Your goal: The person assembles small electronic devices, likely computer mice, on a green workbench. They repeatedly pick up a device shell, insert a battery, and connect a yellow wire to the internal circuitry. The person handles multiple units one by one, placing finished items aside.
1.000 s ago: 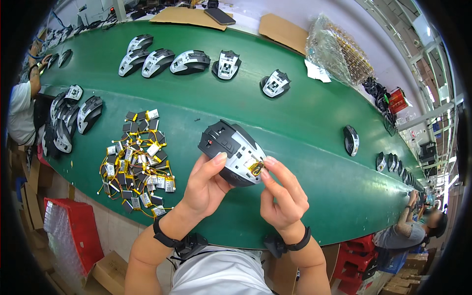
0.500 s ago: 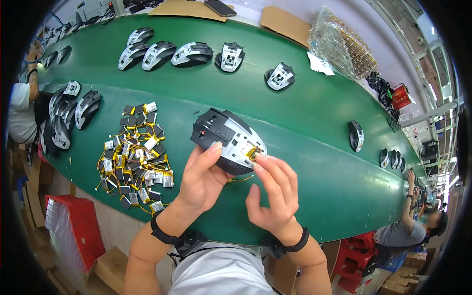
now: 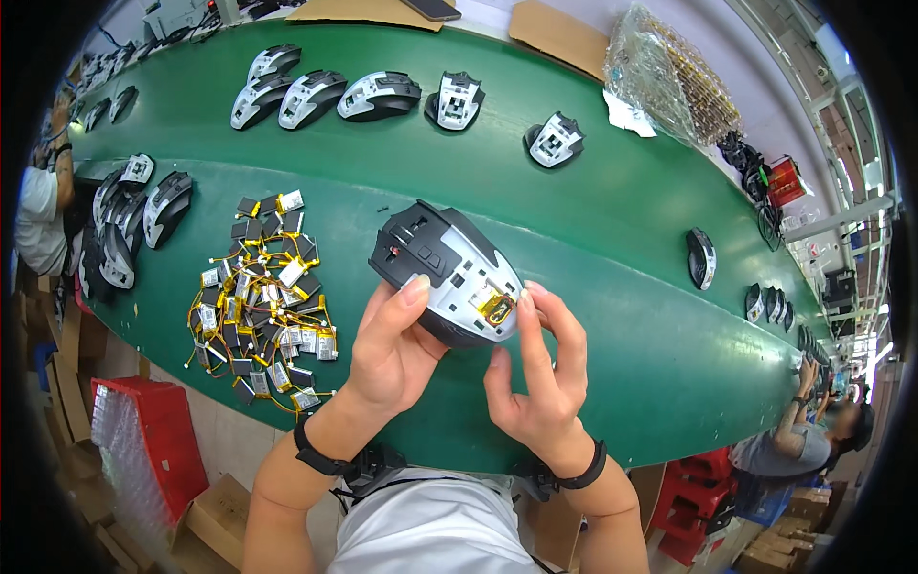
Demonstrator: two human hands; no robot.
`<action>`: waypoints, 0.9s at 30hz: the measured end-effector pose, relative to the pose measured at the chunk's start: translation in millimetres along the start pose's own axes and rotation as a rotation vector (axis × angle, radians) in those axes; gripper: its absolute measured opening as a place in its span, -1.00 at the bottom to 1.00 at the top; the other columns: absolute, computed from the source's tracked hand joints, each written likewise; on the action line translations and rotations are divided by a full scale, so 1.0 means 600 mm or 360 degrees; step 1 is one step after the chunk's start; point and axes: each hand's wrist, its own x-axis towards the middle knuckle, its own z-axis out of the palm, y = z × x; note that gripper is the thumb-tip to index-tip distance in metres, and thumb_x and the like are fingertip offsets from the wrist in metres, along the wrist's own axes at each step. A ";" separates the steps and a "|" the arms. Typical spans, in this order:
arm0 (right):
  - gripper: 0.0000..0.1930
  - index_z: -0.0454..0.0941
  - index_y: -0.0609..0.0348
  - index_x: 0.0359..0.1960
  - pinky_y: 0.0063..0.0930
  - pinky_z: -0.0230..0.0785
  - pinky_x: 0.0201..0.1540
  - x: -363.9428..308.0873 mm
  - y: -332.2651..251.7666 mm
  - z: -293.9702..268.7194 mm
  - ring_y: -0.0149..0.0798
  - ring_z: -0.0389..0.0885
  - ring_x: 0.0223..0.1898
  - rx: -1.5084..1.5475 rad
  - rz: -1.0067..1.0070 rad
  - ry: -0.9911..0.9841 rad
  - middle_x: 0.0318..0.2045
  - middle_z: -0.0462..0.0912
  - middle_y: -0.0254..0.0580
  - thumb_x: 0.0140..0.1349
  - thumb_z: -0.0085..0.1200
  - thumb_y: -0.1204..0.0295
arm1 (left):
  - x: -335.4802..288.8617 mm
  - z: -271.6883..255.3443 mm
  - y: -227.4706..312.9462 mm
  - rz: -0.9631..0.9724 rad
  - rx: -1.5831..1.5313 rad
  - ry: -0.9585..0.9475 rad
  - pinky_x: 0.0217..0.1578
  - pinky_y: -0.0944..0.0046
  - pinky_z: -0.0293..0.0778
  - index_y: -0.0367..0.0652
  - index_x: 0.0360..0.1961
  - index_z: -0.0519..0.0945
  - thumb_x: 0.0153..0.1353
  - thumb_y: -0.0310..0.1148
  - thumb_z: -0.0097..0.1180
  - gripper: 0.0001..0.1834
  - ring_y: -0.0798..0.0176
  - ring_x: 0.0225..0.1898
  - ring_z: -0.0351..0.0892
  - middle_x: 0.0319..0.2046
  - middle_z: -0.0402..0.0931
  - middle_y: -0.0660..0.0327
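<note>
A black and silver computer mouse (image 3: 469, 287), its upper shell full of openings, is gripped by my left hand (image 3: 387, 359). The thumb lies on its near side and the other fingers are hidden underneath. In one opening near the mouse's rounded end sits a yellow-taped battery (image 3: 494, 306) with thin wires. My right hand (image 3: 545, 383) is open, fingertips against the rounded end beside that opening, thumb held apart below. A heap of small silver and black batteries (image 3: 258, 306) with yellow tape and wires lies to the left of my hands.
Several similar mice (image 3: 380, 97) stand along the back of the green table (image 3: 612, 239); more are clustered at the left and far right. Cardboard sheets (image 3: 559, 38) and bubble wrap (image 3: 660, 81) lie along the far edge. People work at both ends.
The wires that hung below the mouse now show coiled in the opening. My right fingertips have shifted from over the battery to the mouse's rounded end.
</note>
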 end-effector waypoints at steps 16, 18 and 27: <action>-0.47 0.67 0.30 -0.03 -0.36 0.59 -0.15 -0.002 0.007 -0.009 -0.06 0.69 -0.14 -0.0112 -0.0148 -0.0037 0.01 0.61 0.04 -0.18 0.15 0.76 | 0.005 -0.010 -0.005 -0.0022 0.0188 0.0081 0.08 0.10 0.55 -0.27 0.22 0.29 0.36 -0.22 -0.03 -0.50 0.17 0.07 0.58 0.06 0.49 0.07; -0.49 0.67 0.31 -0.06 -0.36 0.59 -0.16 0.002 0.010 -0.010 -0.07 0.68 -0.14 -0.0031 -0.0103 -0.0039 0.01 0.61 0.03 -0.17 0.14 0.76 | 0.006 -0.016 -0.015 0.0028 0.0297 0.0106 0.15 0.06 0.50 -0.33 0.21 0.39 0.36 -0.15 -0.10 -0.47 0.06 0.11 0.58 0.08 0.54 -0.03; -0.49 0.65 0.29 -0.07 -0.25 0.54 -0.03 0.001 0.012 -0.001 -0.04 0.65 -0.09 0.0301 0.0122 -0.0005 0.01 0.62 0.00 -0.20 0.16 0.77 | 0.013 -0.012 -0.009 -0.0080 0.0189 0.0072 0.09 -0.01 0.55 -0.29 0.19 0.37 0.39 -0.15 -0.12 -0.50 0.08 0.08 0.60 0.07 0.54 0.01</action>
